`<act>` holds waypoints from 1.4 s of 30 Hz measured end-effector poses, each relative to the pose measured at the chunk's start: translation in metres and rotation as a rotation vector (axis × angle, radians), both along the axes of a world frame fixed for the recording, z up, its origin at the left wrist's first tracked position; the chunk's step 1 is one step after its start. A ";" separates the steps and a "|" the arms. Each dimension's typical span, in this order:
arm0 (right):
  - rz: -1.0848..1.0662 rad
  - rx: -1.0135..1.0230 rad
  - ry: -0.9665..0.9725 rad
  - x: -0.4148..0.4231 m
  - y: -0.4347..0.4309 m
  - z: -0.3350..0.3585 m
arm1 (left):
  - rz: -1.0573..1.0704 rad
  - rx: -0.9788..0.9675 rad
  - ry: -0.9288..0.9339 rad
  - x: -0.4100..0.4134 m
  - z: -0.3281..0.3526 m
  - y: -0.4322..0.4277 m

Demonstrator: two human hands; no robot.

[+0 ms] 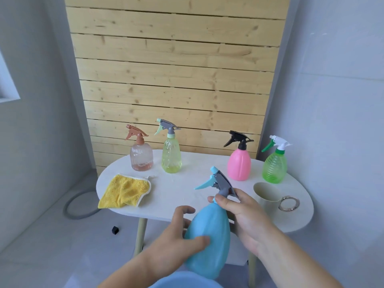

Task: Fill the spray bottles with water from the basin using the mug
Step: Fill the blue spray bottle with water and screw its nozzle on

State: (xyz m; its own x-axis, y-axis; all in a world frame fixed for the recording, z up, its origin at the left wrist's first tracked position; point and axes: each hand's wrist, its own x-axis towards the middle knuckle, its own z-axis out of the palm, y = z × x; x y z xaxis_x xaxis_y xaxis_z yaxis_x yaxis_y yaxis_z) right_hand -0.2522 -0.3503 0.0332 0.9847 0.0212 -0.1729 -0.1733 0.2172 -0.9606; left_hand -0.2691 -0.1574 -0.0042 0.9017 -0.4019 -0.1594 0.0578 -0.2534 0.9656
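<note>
I hold a blue spray bottle (209, 229) tilted over the table's front edge. My left hand (178, 231) wraps its body from the left. My right hand (243, 215) grips its neck just under the grey and blue trigger head (218, 181). A cream mug (268, 196) with a metal ring handle stands at the right of the table, empty as far as I can see. A blue basin rim (187, 280) shows at the bottom edge, below the bottle. Along the back stand a brown-topped clear bottle (141, 155), a yellow-green bottle (171, 154), a pink bottle (239, 163) and a green bottle (274, 165).
A yellow cloth (124, 191) lies crumpled on the left of the white oval table (180, 183). A wooden slat panel (174, 80) stands behind the table. A grey hose loop (81, 206) and a small black object (115, 230) lie on the floor at left.
</note>
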 end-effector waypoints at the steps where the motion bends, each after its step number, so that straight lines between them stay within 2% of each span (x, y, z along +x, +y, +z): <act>1: -0.010 -0.002 0.004 0.001 -0.001 -0.002 | -0.018 -0.054 0.072 0.002 -0.001 0.001; 4: -0.022 -0.027 0.005 0.004 0.001 -0.007 | -0.032 -0.077 0.121 0.003 -0.009 -0.002; 7: -0.029 -0.059 0.015 0.006 0.003 -0.012 | 0.010 0.057 0.002 0.008 -0.020 -0.008; 12: -0.034 -0.072 0.029 0.011 0.001 -0.016 | -0.051 -0.020 0.149 0.010 -0.014 -0.006; 14: -0.045 -0.068 0.029 0.012 0.003 -0.017 | -0.061 -0.041 0.152 0.010 -0.013 -0.005; 18: -0.053 -0.111 0.034 0.013 0.006 -0.021 | -0.060 0.103 0.054 0.014 -0.020 -0.007; 23: -0.031 -0.121 0.029 0.015 0.005 -0.022 | -0.101 -0.024 0.207 0.012 -0.015 -0.002; 25: -0.037 -0.119 0.020 0.014 0.007 -0.023 | -0.095 -0.015 0.179 0.008 -0.016 -0.003; 28: -0.036 -0.135 0.015 0.013 0.009 -0.025 | -0.031 0.113 0.081 0.009 -0.023 -0.008; 35: -0.023 -0.118 0.019 0.013 0.008 -0.025 | -0.052 0.042 0.142 0.009 -0.018 -0.007; 42: 0.046 -0.122 0.044 0.019 0.004 -0.025 | 0.016 0.135 0.120 0.010 -0.019 -0.006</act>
State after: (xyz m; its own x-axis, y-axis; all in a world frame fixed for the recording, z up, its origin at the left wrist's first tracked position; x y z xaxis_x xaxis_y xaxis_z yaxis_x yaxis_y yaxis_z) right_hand -0.2334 -0.3464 0.0081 0.9746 0.0425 -0.2201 -0.2231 0.0901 -0.9706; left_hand -0.2596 -0.1637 -0.0236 0.8792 -0.3551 -0.3178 0.1757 -0.3782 0.9089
